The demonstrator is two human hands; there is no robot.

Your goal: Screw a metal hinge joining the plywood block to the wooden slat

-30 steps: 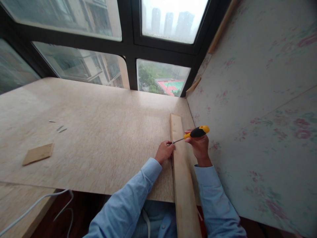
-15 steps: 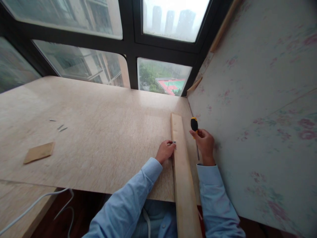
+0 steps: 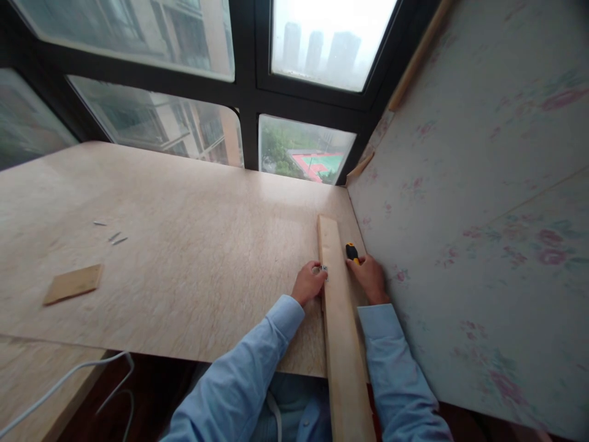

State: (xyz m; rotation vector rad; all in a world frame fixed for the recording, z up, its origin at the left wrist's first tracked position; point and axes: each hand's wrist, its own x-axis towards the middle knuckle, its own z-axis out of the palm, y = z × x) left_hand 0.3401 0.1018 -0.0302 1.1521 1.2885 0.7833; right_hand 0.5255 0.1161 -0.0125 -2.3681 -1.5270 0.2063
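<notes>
A long pale wooden plank (image 3: 340,319) lies on the light tabletop (image 3: 184,258), running from me toward the window near the right wall. My left hand (image 3: 308,283) rests at the plank's left edge, fingers pinched on a small metal bracket (image 3: 323,269) there. My right hand (image 3: 368,276) lies low on the table just right of the plank, closed on a black and yellow screwdriver (image 3: 352,252) whose handle end sticks out beyond the fingers. Its shaft is hidden under the hand.
A small thin wooden piece (image 3: 72,283) lies at the left of the table. Several small screws (image 3: 113,235) lie beyond it. A flowered wall (image 3: 469,215) stands close on the right, windows (image 3: 304,150) at the back. A white cable (image 3: 69,380) hangs below the table's front edge.
My right hand has swung the screwdriver away from the bracket and lowered it to the table beside the plank. My left hand has stayed on the bracket.
</notes>
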